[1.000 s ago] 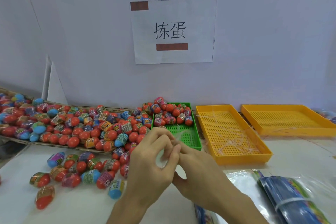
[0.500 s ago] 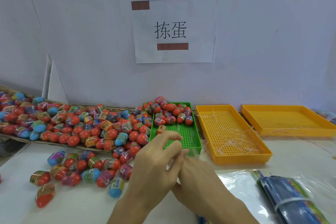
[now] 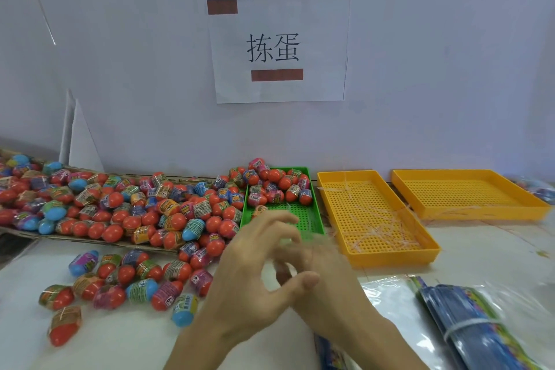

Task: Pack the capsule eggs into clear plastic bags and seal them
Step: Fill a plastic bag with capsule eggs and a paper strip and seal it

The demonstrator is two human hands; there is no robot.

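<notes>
A heap of eggs [image 3: 126, 207], mostly red with printed wraps and a few blue, fills a flat cardboard tray [image 3: 90, 239] along the left back of the table [image 3: 120, 336]. In front of it a loose cluster of eggs [image 3: 126, 282] lies on the white table top, some blue-ended, one [image 3: 64, 324] lying apart at the near left.

The left hand [image 3: 252, 282] is raised over the table's middle, fingers spread and curved, thumb and forefinger apart; its grip looks open, with nothing clearly in it. The right hand [image 3: 327, 285] sits just behind and touching it, blurred; I cannot tell whether its grip is closed or on what.

Behind the hands a green tray [image 3: 312, 219] holds a batch of eggs [image 3: 279, 186] at its far end. To its right stand two yellow perforated trays [image 3: 375, 219] [image 3: 468, 192], the nearer with thin clear strands across it.

At the near right lie clear bags [image 3: 387, 303] and a dark blue bundle [image 3: 468, 324] bound with a white band.

On the wall hangs a paper sign [image 3: 279, 48].
</notes>
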